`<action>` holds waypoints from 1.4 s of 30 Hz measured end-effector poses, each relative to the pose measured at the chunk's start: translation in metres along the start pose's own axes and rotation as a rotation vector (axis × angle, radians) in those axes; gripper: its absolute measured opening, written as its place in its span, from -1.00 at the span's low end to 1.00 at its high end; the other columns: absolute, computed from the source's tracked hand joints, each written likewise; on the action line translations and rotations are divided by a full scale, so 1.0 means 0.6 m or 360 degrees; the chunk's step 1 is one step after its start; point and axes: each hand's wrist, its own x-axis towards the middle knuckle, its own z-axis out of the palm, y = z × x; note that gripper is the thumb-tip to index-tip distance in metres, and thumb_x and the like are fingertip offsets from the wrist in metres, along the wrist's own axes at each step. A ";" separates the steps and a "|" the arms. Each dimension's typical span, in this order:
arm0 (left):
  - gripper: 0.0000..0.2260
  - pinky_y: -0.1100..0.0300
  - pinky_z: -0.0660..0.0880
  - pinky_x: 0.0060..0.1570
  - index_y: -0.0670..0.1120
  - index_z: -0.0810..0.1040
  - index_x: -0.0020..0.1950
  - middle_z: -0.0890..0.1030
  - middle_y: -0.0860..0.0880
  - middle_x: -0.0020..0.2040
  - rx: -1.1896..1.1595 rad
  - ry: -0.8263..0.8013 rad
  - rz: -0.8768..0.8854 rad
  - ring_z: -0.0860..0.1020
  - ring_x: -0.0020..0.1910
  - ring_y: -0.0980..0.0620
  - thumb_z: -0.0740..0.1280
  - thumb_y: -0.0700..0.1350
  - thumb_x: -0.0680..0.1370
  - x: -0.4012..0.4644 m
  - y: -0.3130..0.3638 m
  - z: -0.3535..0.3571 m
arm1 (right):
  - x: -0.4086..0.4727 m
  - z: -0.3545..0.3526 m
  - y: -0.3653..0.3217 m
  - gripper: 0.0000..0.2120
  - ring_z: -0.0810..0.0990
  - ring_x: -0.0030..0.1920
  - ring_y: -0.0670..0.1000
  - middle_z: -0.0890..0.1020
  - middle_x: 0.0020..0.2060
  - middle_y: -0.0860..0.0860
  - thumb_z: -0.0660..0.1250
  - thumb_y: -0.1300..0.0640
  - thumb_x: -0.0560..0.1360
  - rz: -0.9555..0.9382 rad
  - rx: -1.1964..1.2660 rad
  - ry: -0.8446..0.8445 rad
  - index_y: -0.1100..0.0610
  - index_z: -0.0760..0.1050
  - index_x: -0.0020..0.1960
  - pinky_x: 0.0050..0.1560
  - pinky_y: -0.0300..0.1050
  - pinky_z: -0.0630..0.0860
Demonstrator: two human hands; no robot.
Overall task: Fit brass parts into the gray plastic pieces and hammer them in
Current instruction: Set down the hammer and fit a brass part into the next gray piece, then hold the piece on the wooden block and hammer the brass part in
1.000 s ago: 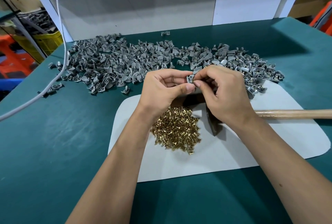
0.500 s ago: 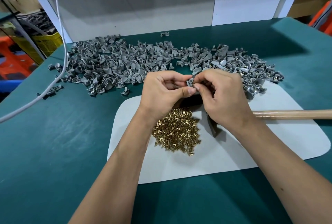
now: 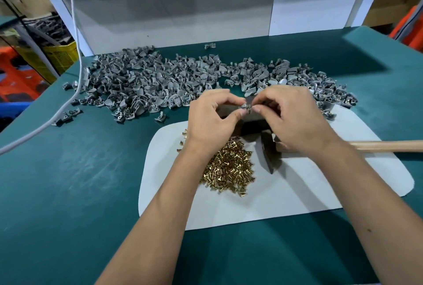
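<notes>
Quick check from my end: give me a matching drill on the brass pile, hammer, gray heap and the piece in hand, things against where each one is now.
Things:
1. brass pile
2. hammer
3. gray heap
4. gray piece

Places:
A. pinched between the left hand and right hand
B. on the green table, beyond the mat
C. on the white mat, under the left wrist
D. on the mat, handle pointing right

Pairs: 1-C, 2-D, 3-B, 4-A
</notes>
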 end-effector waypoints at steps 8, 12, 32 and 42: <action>-0.86 0.16 0.40 0.38 0.07 0.76 -0.09 0.68 0.04 0.19 0.0077 -0.0088 -0.0222 0.57 0.21 0.18 0.59 -0.16 0.43 0.006 -0.008 -0.010 | -0.015 -0.070 0.039 -0.85 0.62 -0.31 -0.27 0.68 -0.33 -0.23 0.62 -0.06 0.37 0.0348 -0.0297 -0.1033 -0.10 0.68 -0.14 -0.25 -0.31 0.53; -0.81 0.43 0.38 0.20 0.11 0.72 -0.13 0.66 0.04 0.16 0.0069 -0.0057 -0.0224 0.58 0.20 0.20 0.60 -0.18 0.42 0.006 -0.007 -0.009 | -0.030 -0.054 0.041 -0.80 0.60 -0.26 -0.20 0.64 -0.30 -0.20 0.62 -0.02 0.38 0.0349 -0.0278 -0.0989 -0.10 0.64 -0.07 -0.20 -0.16 0.55; -0.95 0.14 0.39 0.42 -0.12 0.75 -0.12 0.70 -0.12 0.08 -0.0051 -0.0196 -0.0387 0.48 0.41 0.13 0.55 -0.25 0.46 0.013 -0.013 -0.007 | 0.022 -0.047 -0.008 -0.76 0.52 -0.28 0.16 0.60 -0.24 0.06 0.16 -0.03 0.69 0.0065 -0.0091 0.0156 0.07 0.54 0.06 -0.23 -0.01 0.43; -0.91 0.01 0.24 0.54 -0.07 0.76 -0.11 0.57 -0.20 0.36 -0.0078 -0.0174 -0.0463 0.37 0.51 0.10 0.56 -0.24 0.44 0.009 -0.001 -0.010 | 0.025 -0.048 -0.025 -0.78 0.60 -0.21 0.26 0.64 -0.20 0.12 0.19 -0.03 0.70 0.0061 -0.0412 0.0143 0.07 0.54 0.09 -0.25 0.00 0.44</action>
